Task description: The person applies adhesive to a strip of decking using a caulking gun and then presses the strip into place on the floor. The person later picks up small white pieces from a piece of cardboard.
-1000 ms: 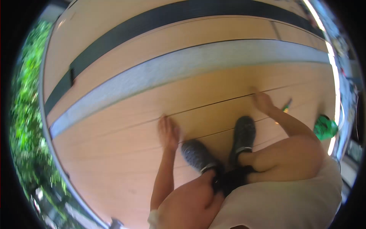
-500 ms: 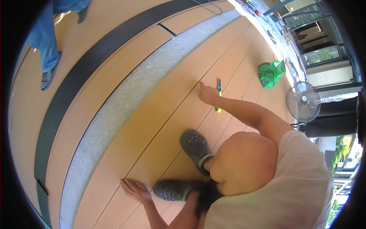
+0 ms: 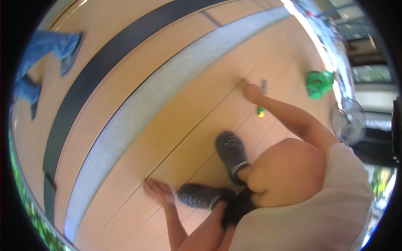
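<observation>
My left hand (image 3: 158,192) rests palm down on the tan floor boards (image 3: 167,129), at the near end of a dark seam (image 3: 188,134) between two of them. Its fingers lie outstretched, a little blurred. Farther along the same seam is my right hand (image 3: 253,93), one finger extended onto the line and the others bent; motion smears them. Neither hand shows anything held. A utility knife (image 3: 261,112) with a yellow and green handle lies on the boards beside my right hand, its middle hidden by my wrist.
My grey clogs (image 3: 232,152) are planted between my arms. A green bag (image 3: 319,84) and a standing fan (image 3: 348,121) are at the right. A grey strip (image 3: 138,94) and a dark ribbed band (image 3: 94,69) curve across the left. Another person's jeans-clad legs (image 3: 63,44) stand beyond.
The view has turned, so the knife, bag and fan sit farther right and the picture is blurrier. Both hands stay along the seam. The other person's feet appear lower at the left.
</observation>
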`<state>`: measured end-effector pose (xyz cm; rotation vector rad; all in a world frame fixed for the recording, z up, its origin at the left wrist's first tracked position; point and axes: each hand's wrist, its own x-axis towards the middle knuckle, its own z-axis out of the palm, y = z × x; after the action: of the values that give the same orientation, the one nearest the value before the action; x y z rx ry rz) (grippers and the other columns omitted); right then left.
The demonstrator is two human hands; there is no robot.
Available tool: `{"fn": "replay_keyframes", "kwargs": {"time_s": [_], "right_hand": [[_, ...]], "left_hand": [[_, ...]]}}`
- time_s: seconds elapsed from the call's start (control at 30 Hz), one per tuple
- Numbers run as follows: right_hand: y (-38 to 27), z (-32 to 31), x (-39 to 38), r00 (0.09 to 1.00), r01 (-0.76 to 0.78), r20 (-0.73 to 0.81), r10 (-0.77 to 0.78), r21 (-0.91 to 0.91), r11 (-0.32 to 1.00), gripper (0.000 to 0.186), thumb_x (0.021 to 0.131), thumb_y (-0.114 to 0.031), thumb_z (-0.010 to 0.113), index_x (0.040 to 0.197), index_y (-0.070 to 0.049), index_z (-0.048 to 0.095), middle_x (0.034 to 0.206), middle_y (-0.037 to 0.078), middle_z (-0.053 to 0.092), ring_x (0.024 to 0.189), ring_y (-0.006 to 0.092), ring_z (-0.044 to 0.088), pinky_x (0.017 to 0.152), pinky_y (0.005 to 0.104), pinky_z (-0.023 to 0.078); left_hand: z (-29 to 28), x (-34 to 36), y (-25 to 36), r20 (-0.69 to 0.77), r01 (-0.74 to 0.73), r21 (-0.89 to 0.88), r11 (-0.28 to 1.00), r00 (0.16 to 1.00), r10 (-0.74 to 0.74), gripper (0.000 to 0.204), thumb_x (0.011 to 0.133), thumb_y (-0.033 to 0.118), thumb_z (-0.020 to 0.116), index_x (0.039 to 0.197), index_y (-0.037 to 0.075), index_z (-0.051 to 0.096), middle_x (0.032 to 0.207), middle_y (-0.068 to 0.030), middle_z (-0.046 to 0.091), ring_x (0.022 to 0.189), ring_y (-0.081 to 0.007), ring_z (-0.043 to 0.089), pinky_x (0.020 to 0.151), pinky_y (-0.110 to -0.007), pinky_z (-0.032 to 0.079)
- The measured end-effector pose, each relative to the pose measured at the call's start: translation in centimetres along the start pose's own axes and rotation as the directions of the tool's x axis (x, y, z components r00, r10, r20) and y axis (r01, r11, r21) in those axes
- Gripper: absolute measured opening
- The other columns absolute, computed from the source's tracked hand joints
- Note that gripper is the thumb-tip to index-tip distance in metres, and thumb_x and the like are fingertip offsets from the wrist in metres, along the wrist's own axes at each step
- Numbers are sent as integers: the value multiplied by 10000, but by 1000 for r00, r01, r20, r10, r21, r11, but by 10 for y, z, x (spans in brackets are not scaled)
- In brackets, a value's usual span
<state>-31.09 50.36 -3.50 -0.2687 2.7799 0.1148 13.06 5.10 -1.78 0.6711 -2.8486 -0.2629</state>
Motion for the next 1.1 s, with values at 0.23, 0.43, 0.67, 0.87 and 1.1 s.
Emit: {"fn": "replay_keyframes", "kwargs": {"time_s": [0.23,0.43,0.67,0.87,1.1], "right_hand": [[65,10,-4,976,216,-41,-212,167,962,588,965,-174,574,1528,-107,418,697,156,642,603,323,629,555,491,471],[34,-1,4,986,143,51,-156,207,968,592,1009,-222,558,1557,-84,386,688,125,595,594,247,593,547,400,475],[27,-14,15,975,202,-1,-223,425,882,543,1021,-137,493,1553,-86,396,685,50,541,578,144,517,527,311,444],[-39,-52,-21,882,409,43,-469,424,808,545,971,-63,494,1511,-31,432,705,86,593,603,213,586,582,347,486],[-100,-31,-68,704,674,-8,-710,323,665,505,909,-41,592,1409,-36,523,745,161,623,674,347,629,631,430,511]], "left_hand": [[13,16,18,165,139,-112,984,979,-120,679,940,249,600,1520,-15,368,1583,-239,345,1463,-422,322,1220,-562,239],[-1,-1,-9,-41,431,-29,902,901,-432,593,960,207,591,1475,-41,433,1583,-266,332,1426,-458,357,1168,-561,321],[-20,-4,-85,-277,713,-20,701,670,-689,591,996,216,569,1479,-75,393,1584,-303,308,1387,-536,354,1124,-597,343],[-15,24,-55,-166,473,-50,880,865,-474,608,984,239,580,1483,-58,403,1590,-276,328,1429,-491,344,1173,-567,308],[-4,4,0,8,316,-69,946,949,-316,624,956,278,619,1471,-26,441,1593,-250,348,1474,-409,342,1219,-532,276]]}}
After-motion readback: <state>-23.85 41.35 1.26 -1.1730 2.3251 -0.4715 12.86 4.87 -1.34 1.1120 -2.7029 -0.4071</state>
